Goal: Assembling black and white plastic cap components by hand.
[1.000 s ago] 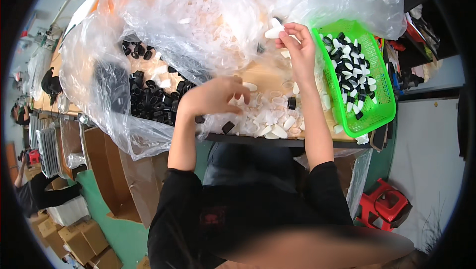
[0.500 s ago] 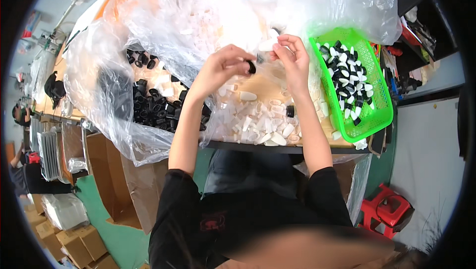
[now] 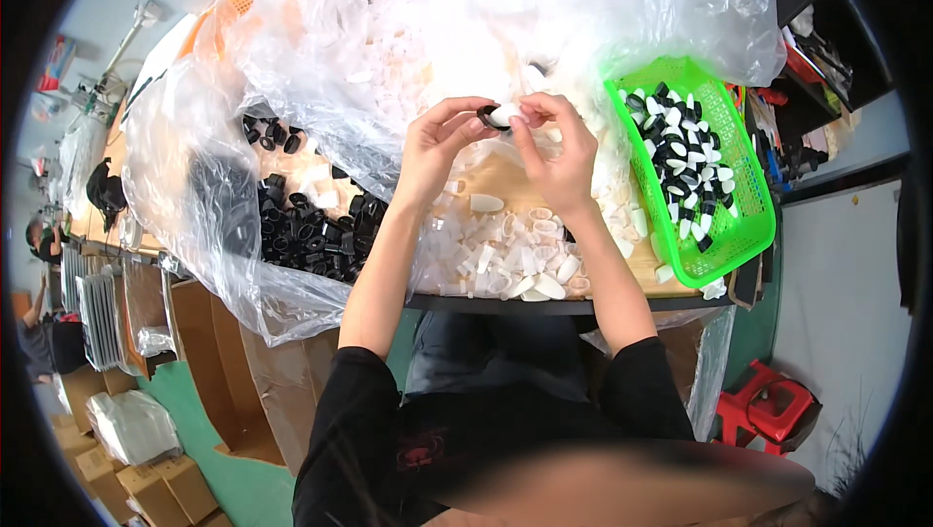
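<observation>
Over a cluttered table (image 3: 502, 177), your left hand (image 3: 434, 146) pinches a black ring (image 3: 490, 120) against the white piece (image 3: 505, 114) your right hand (image 3: 562, 150) grips.

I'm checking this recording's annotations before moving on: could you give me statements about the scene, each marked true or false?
1. The left hand holds a small, rounded black plastic piece. True.
2. The right hand is empty. False: it holds a white, oblong plastic piece.
3. A green, perforated plastic basket stands to the right of both hands. True.
4. The basket contains only black pieces. False: it also contains white parts.
</observation>
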`<state>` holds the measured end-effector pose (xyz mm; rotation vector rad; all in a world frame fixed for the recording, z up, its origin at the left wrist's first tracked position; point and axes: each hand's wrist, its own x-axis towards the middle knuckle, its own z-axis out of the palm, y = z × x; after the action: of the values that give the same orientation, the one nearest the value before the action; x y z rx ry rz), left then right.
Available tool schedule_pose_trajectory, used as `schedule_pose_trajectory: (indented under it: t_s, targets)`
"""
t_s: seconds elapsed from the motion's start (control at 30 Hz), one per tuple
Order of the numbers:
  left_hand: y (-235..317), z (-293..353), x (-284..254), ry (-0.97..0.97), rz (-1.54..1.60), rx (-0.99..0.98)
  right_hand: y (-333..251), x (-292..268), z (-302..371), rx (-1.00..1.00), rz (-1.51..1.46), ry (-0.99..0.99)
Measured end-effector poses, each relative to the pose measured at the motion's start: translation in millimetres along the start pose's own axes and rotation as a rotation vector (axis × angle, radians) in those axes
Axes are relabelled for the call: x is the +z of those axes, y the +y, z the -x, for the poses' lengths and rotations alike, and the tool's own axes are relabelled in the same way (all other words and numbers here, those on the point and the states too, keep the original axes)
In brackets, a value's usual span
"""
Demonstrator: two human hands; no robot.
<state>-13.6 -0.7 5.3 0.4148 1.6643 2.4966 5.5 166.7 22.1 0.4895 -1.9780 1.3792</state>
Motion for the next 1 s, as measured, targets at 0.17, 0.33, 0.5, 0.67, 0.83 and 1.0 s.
schedule_pose_trajectory:
  t_s: [0.17, 0.33, 0.5, 0.67, 0.83, 1.0]
  targets:
    - [2.5, 0.5, 2.7, -0.005, -0.064, -0.002, -1.1, -1.7, -1.7, -0.078, 0.057, 0.037]
    - [3.6, 0.7, 3.1, 0.006, -0.086, -0.006, -0.1, 0.6, -2.1, -0.094, 0.061, 0.027]
    - [-0.4, 0.5, 1.7, -0.009, -0.074, 0.008, 2.0, 3.5, 0.2, -0.092, 0.071, 0.023]
    - [3.5, 1.8, 3.3, 0.014, -0.11, -0.004, 0.8, 4.3, 1.2, -0.1, 0.063, 0.033]
    - [1.6, 2.2, 4.2, 0.012, -0.1, 0.017, 0.6, 5.0, 2.0, -0.1, 0.059, 0.052]
    - [1.6, 2.1, 6.2, 0.042, -0.123, 0.039, 4.6, 5.2, 2.9, -0.103, 0.123, -0.041]
